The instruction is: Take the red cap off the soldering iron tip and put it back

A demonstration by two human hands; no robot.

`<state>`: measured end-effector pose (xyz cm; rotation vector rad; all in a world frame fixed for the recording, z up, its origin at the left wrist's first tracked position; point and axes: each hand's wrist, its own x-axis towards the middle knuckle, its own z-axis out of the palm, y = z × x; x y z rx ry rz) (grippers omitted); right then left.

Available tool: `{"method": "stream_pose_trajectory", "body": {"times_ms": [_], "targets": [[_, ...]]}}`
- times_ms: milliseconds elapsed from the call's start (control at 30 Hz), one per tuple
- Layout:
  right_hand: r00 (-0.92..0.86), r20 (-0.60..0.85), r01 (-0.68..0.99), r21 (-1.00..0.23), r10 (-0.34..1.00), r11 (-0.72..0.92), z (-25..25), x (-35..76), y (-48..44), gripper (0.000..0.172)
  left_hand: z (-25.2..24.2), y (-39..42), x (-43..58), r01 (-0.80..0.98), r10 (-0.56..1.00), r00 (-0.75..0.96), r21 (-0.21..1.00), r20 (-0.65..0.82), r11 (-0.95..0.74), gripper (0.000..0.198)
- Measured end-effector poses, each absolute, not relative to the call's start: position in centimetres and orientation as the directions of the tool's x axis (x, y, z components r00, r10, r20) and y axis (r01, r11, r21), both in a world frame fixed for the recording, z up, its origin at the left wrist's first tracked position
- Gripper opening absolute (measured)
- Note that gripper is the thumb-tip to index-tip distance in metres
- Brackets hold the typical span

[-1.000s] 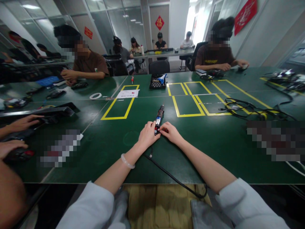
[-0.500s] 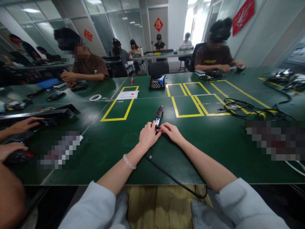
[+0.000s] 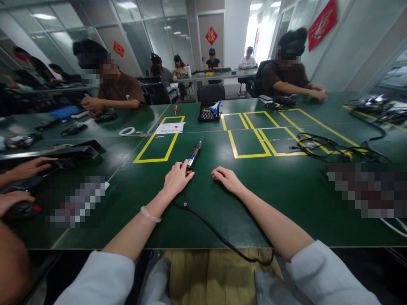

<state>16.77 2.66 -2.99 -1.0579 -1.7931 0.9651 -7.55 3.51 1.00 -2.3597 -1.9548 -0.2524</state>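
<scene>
A corded electric screwdriver (image 3: 193, 155) lies over the green table, its bit pointing away and slightly right. My left hand (image 3: 176, 180) is closed around the rear part of it, hiding much of the handle. From there the black cord (image 3: 219, 231) runs down over the table's front edge. To the right, apart from the screwdriver, my right hand (image 3: 227, 178) is at the tabletop with its fingers loosely curled and pressed together; I see nothing in them.
Yellow tape outlines (image 3: 251, 156) mark the green table (image 3: 152, 203). Farther back are a black tray (image 3: 209, 116), a paper sheet (image 3: 170, 128), a small red screwdriver (image 3: 175, 110) and a white ring (image 3: 126, 131). Tangled cables (image 3: 318, 144) lie right. Co-workers' hands (image 3: 23, 173) work at left.
My left hand has moved left with the electric screwdriver, which now tilts more to the right. My right hand has let go of its rear end and stays roughly in place.
</scene>
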Motion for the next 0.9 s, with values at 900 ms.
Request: {"method": "stream_pose_trajectory", "body": {"times_ms": [900], "targets": [[-0.352,0.244,0.338,-0.867,0.904,0.366,-2.3,16.7,2.3,0.025,0.8,9.1,-24.9,0.988,0.936,-0.131,-0.032,0.327,0.149,0.05]]}}
